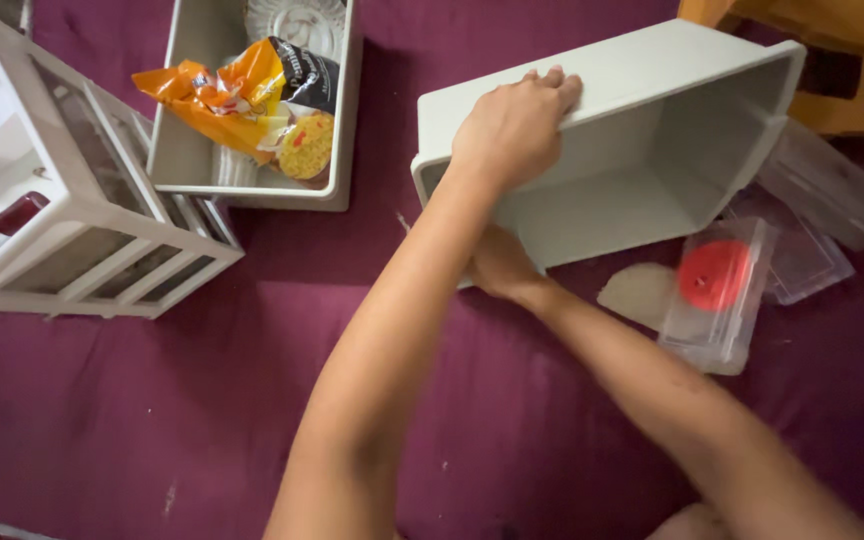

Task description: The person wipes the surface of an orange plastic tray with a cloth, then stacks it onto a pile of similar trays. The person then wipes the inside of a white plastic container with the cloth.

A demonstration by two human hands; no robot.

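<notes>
- we have the grey plastic bin (642,150) tipped on its side on the purple cloth (152,420), its open mouth facing toward us and to the right, empty inside.
- our left hand (512,125) lies over the bin's upper side wall, fingers curled over the far edge and closed on the wall — a firm grip, thumb out of sight.
- our right hand (497,265) is at the bin's lower near rim, mostly hidden behind the left forearm; we cannot tell how far its fingers are open or whether they grip the rim.
- we judge the bin light and stiff — thin moulded walls, smooth and a little slippery, not fragile; the rims and the long walls look like the best holds, one hand on each side.
- just beside the bin on the right lie a clear plastic box with a red disc (717,290) and more clear lids (822,210).
- well apart to the left sit a second grey bin holding snack packets (252,100) and a white glazed cabinet (72,200).
</notes>
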